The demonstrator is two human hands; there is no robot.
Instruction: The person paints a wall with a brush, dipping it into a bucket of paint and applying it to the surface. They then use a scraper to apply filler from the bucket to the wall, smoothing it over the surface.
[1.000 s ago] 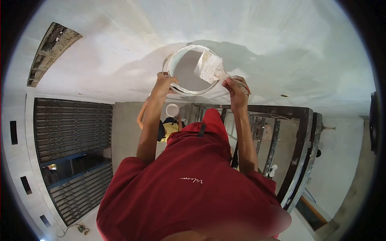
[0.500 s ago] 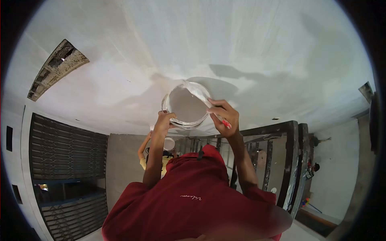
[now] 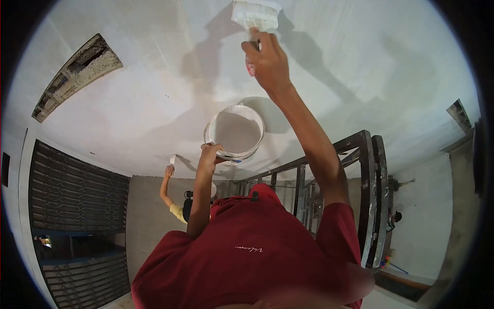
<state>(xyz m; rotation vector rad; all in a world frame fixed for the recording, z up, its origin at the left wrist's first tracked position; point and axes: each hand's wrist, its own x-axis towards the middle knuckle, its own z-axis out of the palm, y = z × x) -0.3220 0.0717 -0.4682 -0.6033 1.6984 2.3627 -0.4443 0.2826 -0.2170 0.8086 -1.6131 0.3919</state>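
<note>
A wide white-bristled paintbrush [image 3: 256,13] is gripped by its handle in the right hand [image 3: 266,61], fingers closed, bristles pressed to the white plastered ceiling [image 3: 360,62] at the top centre of the frame. A round white paint bucket [image 3: 235,132], mid-frame, is pinched at its rim by the left hand [image 3: 210,153]. Drips may fall from an overloaded brush; the bucket, held only by the rim, may tilt and spill.

small white script logo — red shirt [image 3: 247,257], unreadable
</note>
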